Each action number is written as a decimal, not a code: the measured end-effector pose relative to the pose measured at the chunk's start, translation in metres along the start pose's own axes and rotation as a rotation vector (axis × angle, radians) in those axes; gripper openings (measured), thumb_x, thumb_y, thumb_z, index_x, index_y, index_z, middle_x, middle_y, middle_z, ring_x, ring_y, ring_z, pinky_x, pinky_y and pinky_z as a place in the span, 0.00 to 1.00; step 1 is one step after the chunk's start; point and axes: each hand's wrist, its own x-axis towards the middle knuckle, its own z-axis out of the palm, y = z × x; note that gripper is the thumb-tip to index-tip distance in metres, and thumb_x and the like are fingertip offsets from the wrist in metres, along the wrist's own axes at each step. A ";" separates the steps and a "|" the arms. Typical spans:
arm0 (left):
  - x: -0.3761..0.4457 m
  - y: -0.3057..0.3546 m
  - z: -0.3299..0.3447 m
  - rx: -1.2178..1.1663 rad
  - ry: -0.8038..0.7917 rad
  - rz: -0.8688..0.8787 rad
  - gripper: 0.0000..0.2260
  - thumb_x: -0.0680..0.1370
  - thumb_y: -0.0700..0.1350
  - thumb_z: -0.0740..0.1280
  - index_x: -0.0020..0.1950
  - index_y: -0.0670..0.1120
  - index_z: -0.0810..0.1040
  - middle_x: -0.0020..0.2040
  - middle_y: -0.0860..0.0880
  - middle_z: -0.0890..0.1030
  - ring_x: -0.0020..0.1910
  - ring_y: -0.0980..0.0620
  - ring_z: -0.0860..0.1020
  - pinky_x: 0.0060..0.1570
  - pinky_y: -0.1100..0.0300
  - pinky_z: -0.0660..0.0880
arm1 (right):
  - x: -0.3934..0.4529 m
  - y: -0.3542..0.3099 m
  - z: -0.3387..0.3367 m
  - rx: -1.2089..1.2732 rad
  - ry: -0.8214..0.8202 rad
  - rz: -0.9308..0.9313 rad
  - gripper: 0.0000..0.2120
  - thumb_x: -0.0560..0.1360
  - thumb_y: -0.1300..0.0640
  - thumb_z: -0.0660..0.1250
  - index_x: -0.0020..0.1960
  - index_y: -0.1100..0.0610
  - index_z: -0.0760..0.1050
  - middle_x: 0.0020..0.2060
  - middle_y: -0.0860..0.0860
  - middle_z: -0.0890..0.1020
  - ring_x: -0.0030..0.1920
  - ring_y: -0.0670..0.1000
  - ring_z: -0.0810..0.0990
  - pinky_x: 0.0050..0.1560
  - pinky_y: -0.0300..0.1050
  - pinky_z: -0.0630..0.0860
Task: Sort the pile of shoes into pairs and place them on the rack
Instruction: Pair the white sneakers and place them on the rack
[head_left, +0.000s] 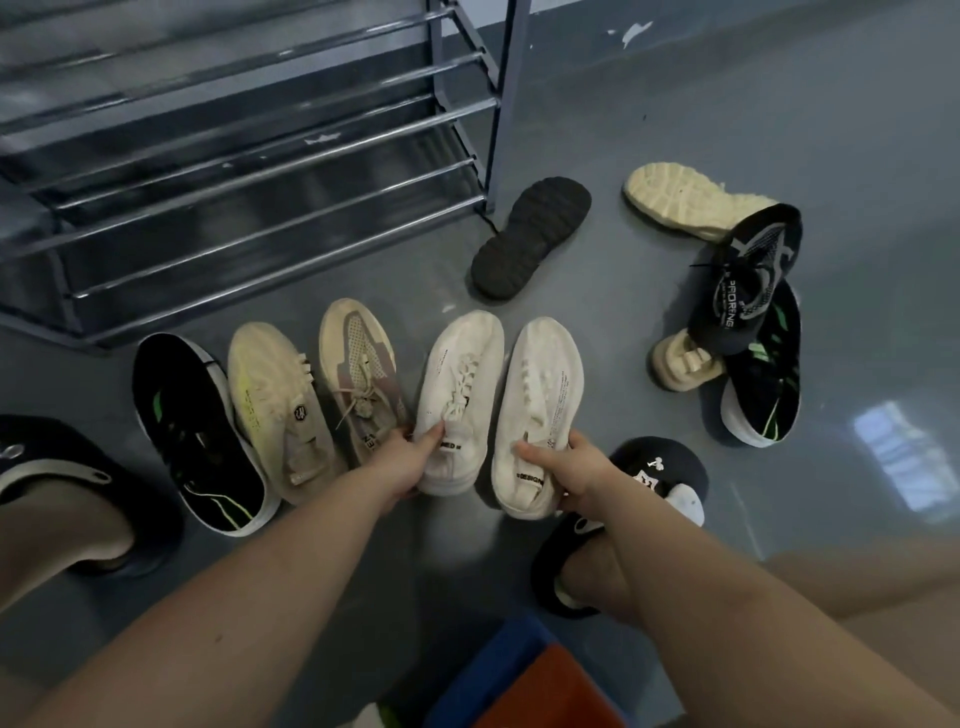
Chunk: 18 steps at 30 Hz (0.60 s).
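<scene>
Two white knit shoes are held side by side just above the grey floor (649, 130), toes pointing far. The left white shoe (460, 395) is gripped at its heel end by the left hand (402, 462), with the thumb laid over the collar and the fingers curled beneath. The right white shoe (540, 410) is gripped near its heel by the right hand (574, 473), thumb on top, fingers wrapped round the outer side. To the left, a beige laced shoe (358, 379), a cream shoe (278, 410) and a black shoe with green accents (200, 436) are lined up on the floor. Farther off, an upturned black-soled shoe (530, 236) is seen, and at the right a loose pile: a cream sole (685, 200), a dark lettered shoe (743, 280), a beige shoe (683, 364) and a second black-and-green shoe (763, 384). The metal rack (249, 156) stands at the far left.
</scene>
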 end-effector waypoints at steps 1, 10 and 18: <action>-0.002 0.003 0.002 -0.014 -0.014 0.005 0.29 0.75 0.61 0.63 0.71 0.46 0.66 0.66 0.44 0.75 0.61 0.43 0.75 0.47 0.55 0.74 | -0.002 -0.001 0.002 0.006 -0.009 0.002 0.18 0.70 0.60 0.75 0.56 0.54 0.73 0.46 0.50 0.82 0.46 0.53 0.82 0.46 0.49 0.77; -0.035 0.019 0.003 -0.195 0.006 0.108 0.20 0.77 0.60 0.61 0.64 0.52 0.71 0.62 0.49 0.75 0.61 0.47 0.73 0.53 0.55 0.74 | -0.026 -0.007 0.009 0.166 -0.017 -0.068 0.24 0.71 0.62 0.73 0.65 0.55 0.72 0.55 0.53 0.83 0.49 0.55 0.83 0.42 0.48 0.80; -0.063 0.013 -0.015 -0.350 -0.143 0.212 0.13 0.78 0.58 0.60 0.56 0.52 0.74 0.48 0.53 0.81 0.48 0.53 0.78 0.45 0.57 0.76 | -0.058 -0.019 0.006 0.222 -0.152 -0.083 0.19 0.74 0.57 0.69 0.64 0.47 0.73 0.48 0.49 0.85 0.42 0.49 0.85 0.37 0.44 0.79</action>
